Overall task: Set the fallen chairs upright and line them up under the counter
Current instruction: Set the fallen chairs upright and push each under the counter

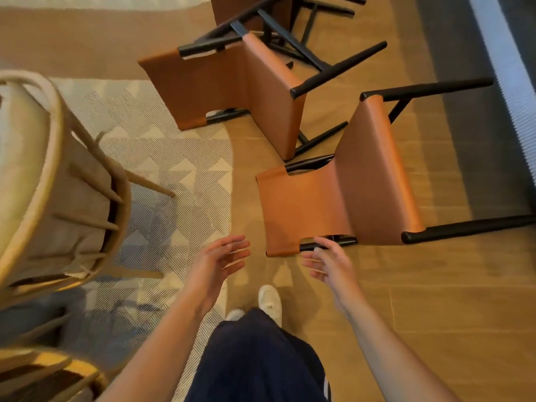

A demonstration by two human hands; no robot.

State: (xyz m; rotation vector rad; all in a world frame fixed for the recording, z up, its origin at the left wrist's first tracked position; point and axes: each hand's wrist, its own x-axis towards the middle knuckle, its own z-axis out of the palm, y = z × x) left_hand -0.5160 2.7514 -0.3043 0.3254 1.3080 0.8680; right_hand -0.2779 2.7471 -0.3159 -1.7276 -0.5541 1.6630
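Dark trousers (255,358) and a white shoe (271,303) sit lowest in view, on a wood floor (435,300). Just ahead, both hands are held out and hold nothing. The left hand (220,256) has its fingers loosely spread and slightly curled. The right hand (327,262) has its fingers extended, a little apart, their tips at the black rail (345,242) on the near chair (342,198); whether they touch it I cannot tell.

That chair lies tipped on its back: tan backrest flat on the floor towards the feet, seat standing on edge, black legs pointing right. Beyond it the far chair (232,82) lies the same way, its backrest reaching onto the patterned rug (162,158). A wicker chair (58,184) stands blurred at the left. A grey band (464,82) runs along the right edge; whether it is the counter's base is unclear.

The frame looks stiff and fairly heavy, while the leather would likely give and slip under a palm. Best hold, I judge, is the black rails at either side of the backrest, lifting so the chair pivots onto its rear legs.
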